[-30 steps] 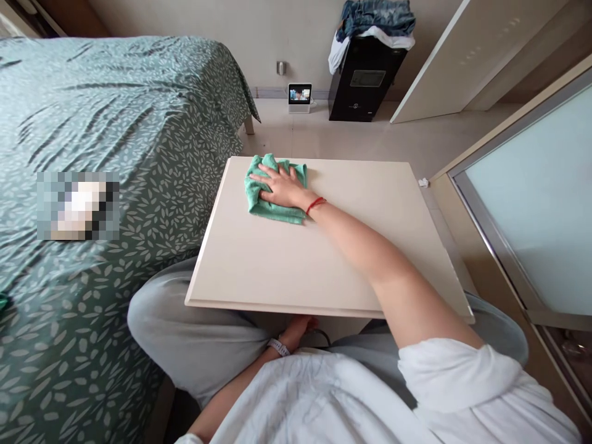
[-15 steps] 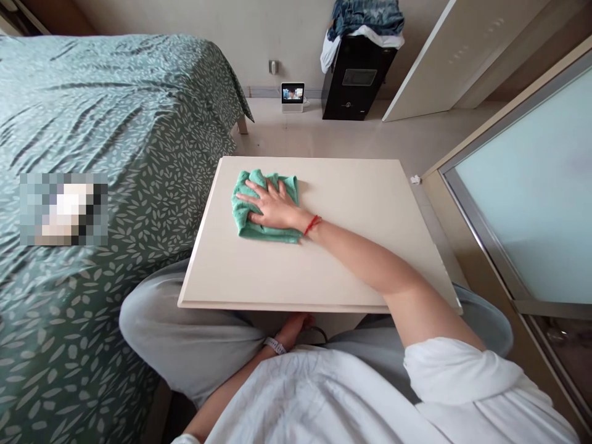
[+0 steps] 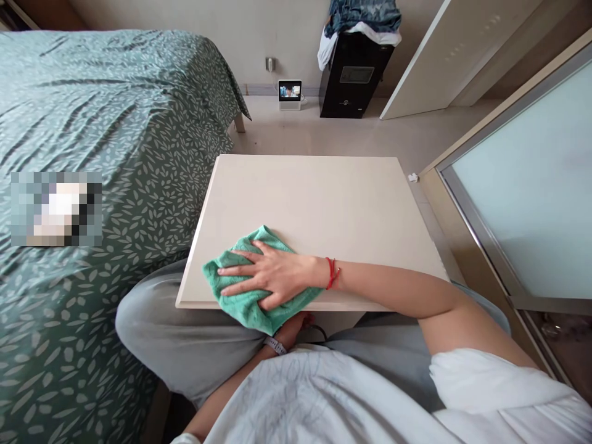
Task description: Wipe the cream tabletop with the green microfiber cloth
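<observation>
On the near edge of the pale cream rectangular worktop (image 3: 319, 203), a crumpled green terry cloth (image 3: 252, 305) lies pressed flat under the right hand (image 3: 271, 280). The fingers (image 3: 235, 271) of that hand are spread wide and laid flat on the cloth, palm down, pointing toward the worktop's left side; they press rather than pinch. Part of the cloth hangs over the worktop's near edge, toward its left corner. A red string bracelet (image 3: 331, 273) sits on the right wrist, and the bare forearm runs along the near edge toward the worktop's right side.

Below the worktop's near edge, the left hand (image 3: 298, 324) shows only in part, tucked under the board just behind the hanging cloth; whether its fingers are spread or closed cannot be told. A pale band (image 3: 275, 346) circles the left wrist. Grey trousers (image 3: 185, 339) cover the knee that shows under the worktop's left corner.

Left of the worktop stands a bed with a green leaf-patterned cover (image 3: 102, 160), close beside it. Beyond the worktop's far edge, on the floor by the wall, are a small white screen device (image 3: 289, 94) and a black boxy cabinet (image 3: 352, 77) with clothes piled on top (image 3: 361, 15). To the worktop's right is a frosted glass panel in a metal frame (image 3: 527, 185).
</observation>
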Available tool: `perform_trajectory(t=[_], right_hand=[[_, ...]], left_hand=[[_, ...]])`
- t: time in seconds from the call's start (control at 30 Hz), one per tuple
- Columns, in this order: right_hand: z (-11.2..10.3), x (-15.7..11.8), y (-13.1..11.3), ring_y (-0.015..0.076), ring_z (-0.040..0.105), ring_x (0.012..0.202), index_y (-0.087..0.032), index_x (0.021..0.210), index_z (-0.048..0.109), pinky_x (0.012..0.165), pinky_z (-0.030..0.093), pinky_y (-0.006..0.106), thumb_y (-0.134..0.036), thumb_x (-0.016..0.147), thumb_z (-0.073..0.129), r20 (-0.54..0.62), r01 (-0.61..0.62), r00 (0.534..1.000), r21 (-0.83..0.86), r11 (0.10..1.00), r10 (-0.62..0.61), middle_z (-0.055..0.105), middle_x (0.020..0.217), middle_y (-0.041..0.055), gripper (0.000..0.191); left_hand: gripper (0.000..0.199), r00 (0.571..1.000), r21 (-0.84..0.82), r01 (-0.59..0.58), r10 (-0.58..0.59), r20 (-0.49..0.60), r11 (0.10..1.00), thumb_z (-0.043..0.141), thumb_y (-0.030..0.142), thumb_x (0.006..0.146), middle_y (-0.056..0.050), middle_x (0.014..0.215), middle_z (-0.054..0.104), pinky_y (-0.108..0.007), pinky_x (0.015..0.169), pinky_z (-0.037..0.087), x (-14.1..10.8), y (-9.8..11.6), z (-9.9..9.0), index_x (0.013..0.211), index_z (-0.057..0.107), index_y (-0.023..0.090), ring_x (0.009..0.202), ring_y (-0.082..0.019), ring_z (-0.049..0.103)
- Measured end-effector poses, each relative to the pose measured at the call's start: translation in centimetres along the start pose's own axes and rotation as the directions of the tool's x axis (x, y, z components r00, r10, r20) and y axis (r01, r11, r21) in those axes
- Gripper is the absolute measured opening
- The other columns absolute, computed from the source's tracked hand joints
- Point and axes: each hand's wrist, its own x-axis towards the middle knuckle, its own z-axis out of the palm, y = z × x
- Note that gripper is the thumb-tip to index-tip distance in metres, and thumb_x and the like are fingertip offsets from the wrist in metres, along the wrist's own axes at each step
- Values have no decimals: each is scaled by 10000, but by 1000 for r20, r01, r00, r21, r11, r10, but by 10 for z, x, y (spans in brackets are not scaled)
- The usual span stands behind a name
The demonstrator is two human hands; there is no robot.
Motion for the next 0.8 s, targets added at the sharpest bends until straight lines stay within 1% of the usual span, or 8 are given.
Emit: perform_trajectory(t=[0.1, 0.17, 0.33, 0.47, 0.57, 0.63, 0.7, 0.8], right_hand=[[-3, 21, 45, 538, 373, 1761, -314, 1848, 553, 1312, 354, 819, -422, 1141, 618, -15, -167, 986, 42, 985, 168, 405, 1961, 141, 718], [-7, 34, 81, 552, 359, 1761, -311, 1856, 538, 1338, 296, 844, -405, 1132, 616, -26, -319, 947, 67, 945, 321, 365, 1981, 142, 734], [-29, 51, 160, 560, 316, 1780, -289, 1881, 501, 1381, 206, 857, -373, 1129, 596, -46, -639, 760, 122, 759, 648, 280, 2014, 134, 762], [-44, 53, 188, 552, 276, 1799, -208, 1893, 469, 1374, 196, 863, -410, 1176, 522, -76, -777, 600, 182, 602, 797, 239, 2018, 161, 747], [-48, 56, 190, 516, 259, 1815, -222, 1878, 486, 1383, 194, 839, -457, 1168, 528, -100, -810, 539, 209, 548, 836, 249, 2015, 115, 749], [-47, 59, 183, 497, 249, 1831, -274, 1872, 498, 1403, 202, 809, -454, 1144, 554, -97, -817, 538, 185, 546, 838, 252, 2015, 67, 752], [-44, 61, 170, 502, 249, 1835, -314, 1873, 505, 1415, 208, 799, -442, 1127, 575, -75, -799, 580, 144, 584, 811, 244, 2017, 48, 760], [-32, 61, 136, 545, 291, 1808, -331, 1876, 515, 1401, 208, 843, -424, 1113, 611, -51, -669, 737, 85, 739, 674, 260, 2018, 69, 775]], left_hand=[[275, 999, 23, 43, -43, -21, 999, 470, 321, 580, -114, 739, 611, -294, 689, 407, 2, -2, -1, 699, 579, 98, 665, -176, 553], [277, 998, 32, 58, -57, -27, 998, 476, 331, 574, -115, 747, 609, -289, 698, 402, 2, -2, 0, 681, 581, 98, 668, -171, 551], [282, 998, 52, 58, -57, -10, 997, 463, 344, 573, -107, 737, 606, -277, 691, 395, -4, 5, 2, 674, 579, 108, 672, -164, 545], [278, 999, 71, 32, -32, 10, 997, 477, 355, 560, -85, 717, 602, -268, 666, 392, -5, 5, 3, 681, 576, 125, 649, -153, 531], [284, 1000, 69, 26, -27, 11, 997, 480, 360, 553, -90, 699, 599, -271, 658, 391, -2, 3, 2, 670, 575, 119, 639, -155, 526], [286, 999, 67, 26, -27, 22, 997, 479, 360, 552, -93, 701, 600, -274, 664, 391, -1, 2, 2, 668, 577, 117, 648, -160, 529], [298, 999, 66, 25, -27, 28, 998, 473, 369, 556, -94, 711, 602, -276, 674, 392, -1, 1, 2, 679, 580, 119, 663, -164, 535], [318, 999, 64, 26, -28, 18, 998, 465, 382, 563, -96, 740, 607, -281, 693, 395, -2, 0, 1, 707, 582, 124, 689, -170, 542]])
